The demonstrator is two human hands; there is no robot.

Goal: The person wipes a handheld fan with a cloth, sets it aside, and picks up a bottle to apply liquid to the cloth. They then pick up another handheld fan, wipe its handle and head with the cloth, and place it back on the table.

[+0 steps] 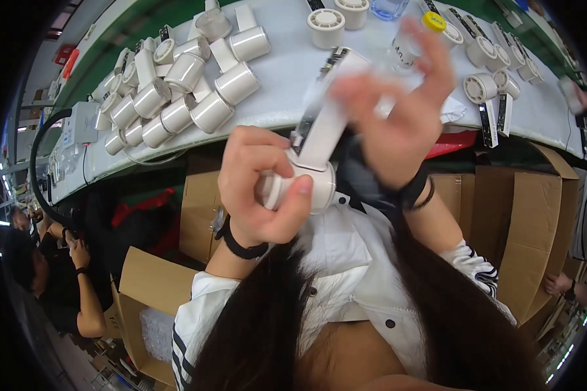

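Two hands on a white cylindrical part above the bench edge

The left hand (257,186) grips a white cylindrical part (306,186), thumb across its front. The right hand (398,111), motion-blurred, fingers spread, touches the flat white strip (326,124) rising from the part. On the white table (287,72) lie a heap of similar white cylinders (176,85) at left and round ribbed caps (326,27) farther back. Cardboard boxes (522,221) stand below the table.
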